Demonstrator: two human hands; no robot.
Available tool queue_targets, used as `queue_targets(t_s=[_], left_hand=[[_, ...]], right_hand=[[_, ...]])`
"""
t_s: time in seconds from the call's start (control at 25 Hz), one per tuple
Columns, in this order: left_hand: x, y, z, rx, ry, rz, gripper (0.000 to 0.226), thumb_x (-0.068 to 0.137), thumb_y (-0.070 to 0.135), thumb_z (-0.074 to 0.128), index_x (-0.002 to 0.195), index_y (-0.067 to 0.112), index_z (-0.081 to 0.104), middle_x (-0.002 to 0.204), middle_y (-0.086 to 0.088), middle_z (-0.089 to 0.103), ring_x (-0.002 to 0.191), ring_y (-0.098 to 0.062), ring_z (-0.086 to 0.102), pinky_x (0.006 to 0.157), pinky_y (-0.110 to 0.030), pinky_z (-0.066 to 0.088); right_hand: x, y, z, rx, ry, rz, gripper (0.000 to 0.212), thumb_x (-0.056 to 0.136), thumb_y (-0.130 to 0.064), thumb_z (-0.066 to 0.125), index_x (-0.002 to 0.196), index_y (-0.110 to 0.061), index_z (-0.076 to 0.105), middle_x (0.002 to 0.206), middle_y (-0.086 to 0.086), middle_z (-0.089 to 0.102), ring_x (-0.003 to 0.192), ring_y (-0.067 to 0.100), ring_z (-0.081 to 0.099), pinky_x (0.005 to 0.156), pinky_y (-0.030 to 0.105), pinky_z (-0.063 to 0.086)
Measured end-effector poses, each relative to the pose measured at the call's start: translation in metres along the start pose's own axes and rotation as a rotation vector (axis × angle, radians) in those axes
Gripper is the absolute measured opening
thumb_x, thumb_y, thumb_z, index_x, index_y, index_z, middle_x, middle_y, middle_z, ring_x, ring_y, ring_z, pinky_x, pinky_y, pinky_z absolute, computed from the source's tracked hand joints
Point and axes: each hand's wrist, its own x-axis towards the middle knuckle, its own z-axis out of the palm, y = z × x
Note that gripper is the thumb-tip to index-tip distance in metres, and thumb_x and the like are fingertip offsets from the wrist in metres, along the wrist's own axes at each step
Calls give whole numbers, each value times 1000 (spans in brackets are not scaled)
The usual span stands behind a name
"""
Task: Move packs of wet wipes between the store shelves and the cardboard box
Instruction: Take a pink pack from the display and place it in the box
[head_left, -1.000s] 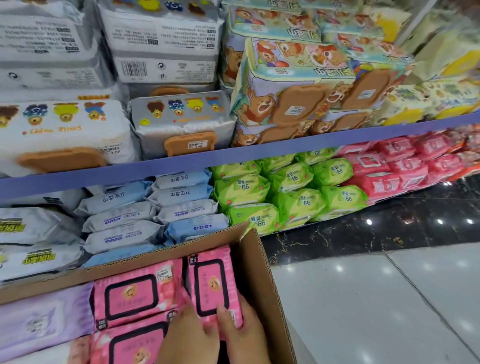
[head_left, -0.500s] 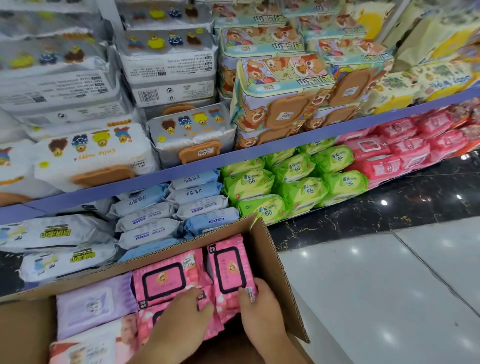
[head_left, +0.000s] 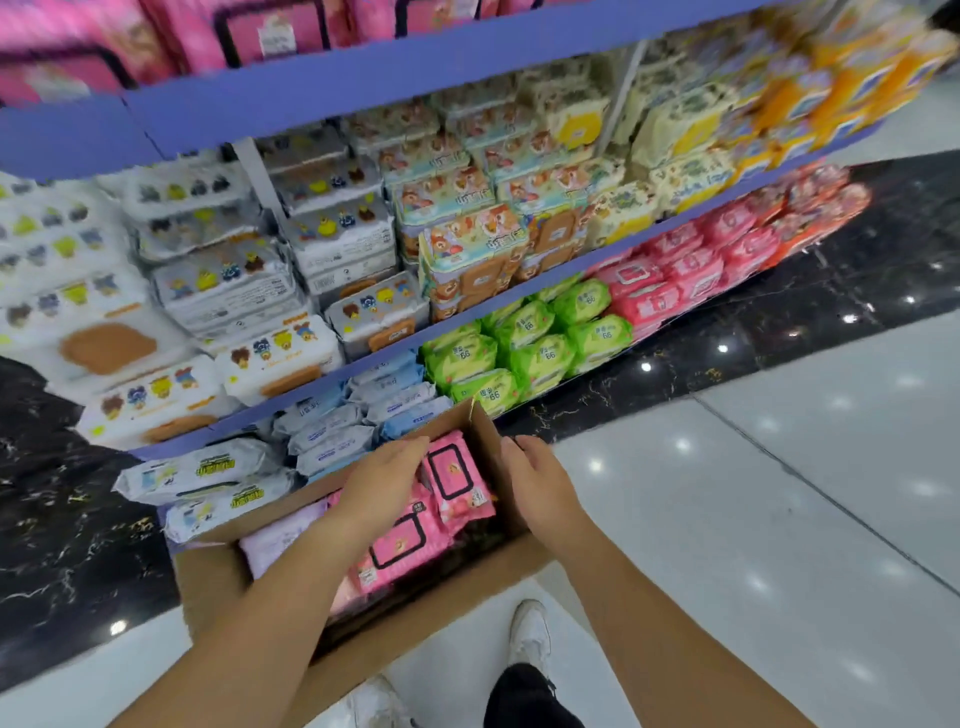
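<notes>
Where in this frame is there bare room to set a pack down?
Bare patches: the white floor right of the cardboard box, and the box's near-right corner below the pink packs. The shelves are packed tight.

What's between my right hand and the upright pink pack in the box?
The cardboard box's right wall. Your right hand is outside it, and the upright pink pack stands just inside. Your left hand is already over the packs.

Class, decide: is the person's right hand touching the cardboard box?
Cannot tell. In the head view the right hand hovers beside the cardboard box flap, but neither contact nor gap shows plainly.
</notes>
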Motion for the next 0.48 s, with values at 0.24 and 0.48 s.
queue_targets(t_s=[0.24, 0.48], left_hand=[[-80, 125, -8, -48, -51, 217, 51, 104, 53, 41, 145, 23, 51, 151, 3, 48, 139, -20, 45, 115, -44, 35], [-141, 244, 21, -28, -200, 459, 49, 103, 57, 41, 140, 29, 55, 147, 9, 50, 136, -16, 46, 101, -36, 35]], right_hand=[[-89, -70, -77, 161, 112, -61, 55, 101, -53, 38, 148, -24, 40, 141, -4, 52, 129, 17, 47, 109, 37, 36], [-159, -111, -170, 291, 323, -104, 52, 101, -54, 37, 146, -28, 41, 143, -6, 50, 132, 17, 47, 114, 42, 35]])
